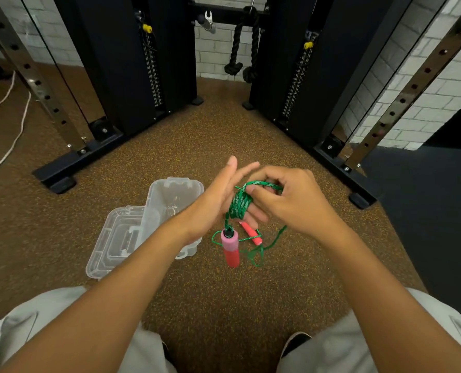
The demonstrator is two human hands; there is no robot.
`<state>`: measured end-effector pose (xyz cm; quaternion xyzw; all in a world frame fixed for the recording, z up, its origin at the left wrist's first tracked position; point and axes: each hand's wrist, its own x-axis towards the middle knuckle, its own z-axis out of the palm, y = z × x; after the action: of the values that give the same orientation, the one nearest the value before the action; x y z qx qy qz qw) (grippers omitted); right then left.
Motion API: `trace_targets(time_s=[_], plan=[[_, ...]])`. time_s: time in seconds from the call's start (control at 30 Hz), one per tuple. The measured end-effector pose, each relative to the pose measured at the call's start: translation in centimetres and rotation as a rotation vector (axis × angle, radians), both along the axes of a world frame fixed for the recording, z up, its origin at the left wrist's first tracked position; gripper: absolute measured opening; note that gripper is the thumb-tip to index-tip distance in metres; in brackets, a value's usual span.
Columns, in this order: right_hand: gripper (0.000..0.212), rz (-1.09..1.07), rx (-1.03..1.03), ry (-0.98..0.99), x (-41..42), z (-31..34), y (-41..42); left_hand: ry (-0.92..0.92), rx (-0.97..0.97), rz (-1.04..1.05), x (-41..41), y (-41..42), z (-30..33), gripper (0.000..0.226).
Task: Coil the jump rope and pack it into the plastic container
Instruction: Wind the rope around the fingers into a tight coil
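From the head view, winding the jump rope (240, 206) round the straight fingers (255, 215) of the left hand (216, 203) as a spool, pinching the free strand with the right hand (288, 200) to guide turns, near the open plastic container (154, 197).

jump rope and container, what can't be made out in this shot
Head view: how many turns of green rope circle the left hand; the right hand covers some.
Head view: red handle on the floor, partly behind the left hand's fingers.
Head view: plastic container, near side behind the left forearm.
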<state>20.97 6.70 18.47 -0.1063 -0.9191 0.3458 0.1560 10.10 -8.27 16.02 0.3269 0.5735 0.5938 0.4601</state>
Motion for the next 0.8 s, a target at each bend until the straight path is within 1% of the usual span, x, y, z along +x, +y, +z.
trace_targets(time_s=[0.13,0.27,0.33,0.43,0.53,0.57,0.67,0.7,0.73,0.77,0.8], plan=[[0.009,-0.02,-0.066,0.014,-0.1,-1.2,0.6,-0.124,0.021,-0.005,0.1,-0.2,0.6,0.078],[0.019,0.0,-0.235,-0.015,-0.5,-2.9,0.7,-0.286,0.106,0.042,-0.3,-0.4,0.9,0.082],[0.023,0.004,-0.268,-0.057,-0.5,-3.8,0.5,-0.361,0.167,0.094,-0.5,-0.5,1.1,0.083],[0.032,0.017,-0.239,-0.114,-0.6,-4.7,-0.4,-0.421,0.238,0.154,-0.7,-0.6,1.3,0.082],[0.021,0.041,-0.205,-0.207,-0.8,-5.1,-1.1,-0.448,0.255,0.2,-0.9,-0.5,1.4,0.077],[0.022,0.054,-0.177,-0.241,-0.8,-5.0,-1.3,-0.449,0.256,0.211,-0.9,-0.5,1.4,0.076],[0.037,0.14,-0.063,-0.322,-0.4,-4.7,-1.9,-0.424,0.242,0.257,-1.2,-0.4,1.2,0.073],[0.034,0.17,-0.026,-0.35,-0.2,-4.4,-2.1,-0.395,0.23,0.274,-1.3,-0.5,1.1,0.072],[0.021,0.196,0.011,-0.377,-0.2,-4.1,-2.1,-0.365,0.215,0.286,-1.4,-0.5,1.1,0.072],[0.017,0.209,0.041,-0.385,-0.1,-3.7,-2.3,-0.345,0.201,0.294,-1.4,-0.5,1.1,0.071],[0.023,0.21,0.068,-0.378,0.0,-3.3,-2.4,-0.335,0.189,0.303,-1.5,-0.5,1.0,0.071]])
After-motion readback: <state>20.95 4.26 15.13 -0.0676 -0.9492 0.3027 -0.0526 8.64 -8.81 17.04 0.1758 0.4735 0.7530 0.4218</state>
